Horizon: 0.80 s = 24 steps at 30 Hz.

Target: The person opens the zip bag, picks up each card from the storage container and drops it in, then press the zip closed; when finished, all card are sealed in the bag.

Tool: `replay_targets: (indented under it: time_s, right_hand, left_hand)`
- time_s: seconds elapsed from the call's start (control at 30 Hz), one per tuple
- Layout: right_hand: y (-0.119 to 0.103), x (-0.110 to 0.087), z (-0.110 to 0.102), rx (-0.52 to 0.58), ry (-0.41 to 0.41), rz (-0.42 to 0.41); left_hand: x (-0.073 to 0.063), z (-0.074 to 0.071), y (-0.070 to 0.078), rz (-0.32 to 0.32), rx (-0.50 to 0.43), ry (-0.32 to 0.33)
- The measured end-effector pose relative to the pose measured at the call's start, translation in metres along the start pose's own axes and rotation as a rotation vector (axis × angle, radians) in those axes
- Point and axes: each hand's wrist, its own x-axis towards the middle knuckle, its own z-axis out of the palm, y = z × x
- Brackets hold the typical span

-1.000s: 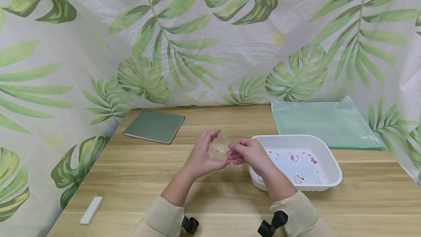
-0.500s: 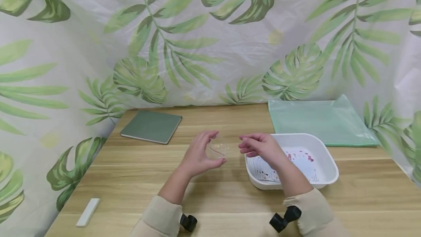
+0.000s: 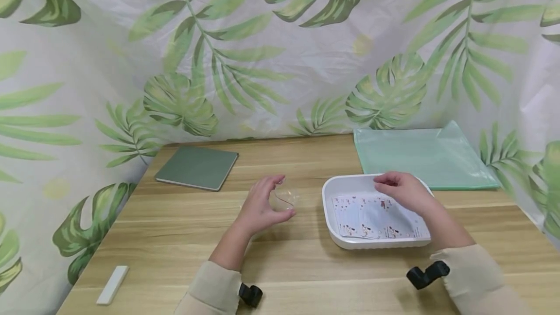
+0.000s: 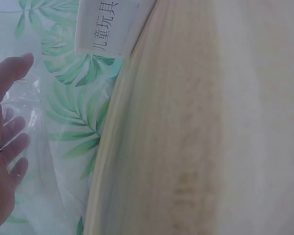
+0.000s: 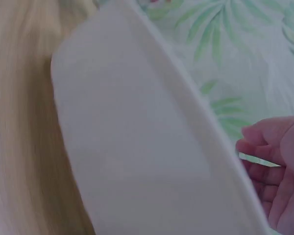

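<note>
My left hand (image 3: 259,208) holds a see-through plastic piece (image 3: 285,197) between thumb and curved fingers, above the table. A thin dark curved line runs along it; its exact kind is hard to make out. In the left wrist view, the left hand (image 4: 7,142) shows at the left edge, with clear glints beside the fingers. My right hand (image 3: 404,191) hovers over the back right of a white plastic basin (image 3: 327,208). Its fingers are loosely bent, and nothing shows in them. Printed paper sheets (image 3: 356,215) with small cartoon figures lie in the basin.
A green notebook (image 3: 197,168) lies at the back left of the wooden table (image 3: 188,237). A translucent green zip pouch (image 3: 420,154) lies behind the basin. One small white bar (image 3: 112,285) is near the left edge. A leaf-patterned sheet (image 3: 245,62) hangs behind.
My right hand has let go of the see-through piece and moved right, over the basin. The left hand keeps its hold nearly in place. The head view has shifted slightly.
</note>
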Motion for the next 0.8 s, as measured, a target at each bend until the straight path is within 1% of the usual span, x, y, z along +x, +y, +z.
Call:
replay_targets:
  time_s: [0.07,0.13,0.27,0.37,0.6,0.8]
  right_hand:
    - [0.008,0.003,-0.004,-0.093,-0.025,0.021]
    - [0.017,0.005,-0.005,-0.163,-0.057,0.029]
    - [0.03,0.006,-0.004,-0.288,-0.094,0.005]
    - [0.036,0.006,-0.003,-0.348,-0.107,-0.022]
    - [0.038,0.007,-0.001,-0.376,-0.104,-0.04]
    - [0.034,0.008,-0.002,-0.383,-0.055,-0.049]
  left_hand:
    - [0.0,0.0,0.0,-0.001,-0.005,-0.002]
    - [0.0,0.0,0.0,-0.003,-0.013,-0.01]
    - [-0.001,0.0,0.0,-0.002,-0.018,-0.026]
    - [-0.001,0.001,0.001,0.0,-0.017,-0.028]
    - [-0.001,0.0,0.002,0.008,-0.012,-0.028]
    - [-0.001,-0.002,0.003,0.004,-0.018,-0.025]
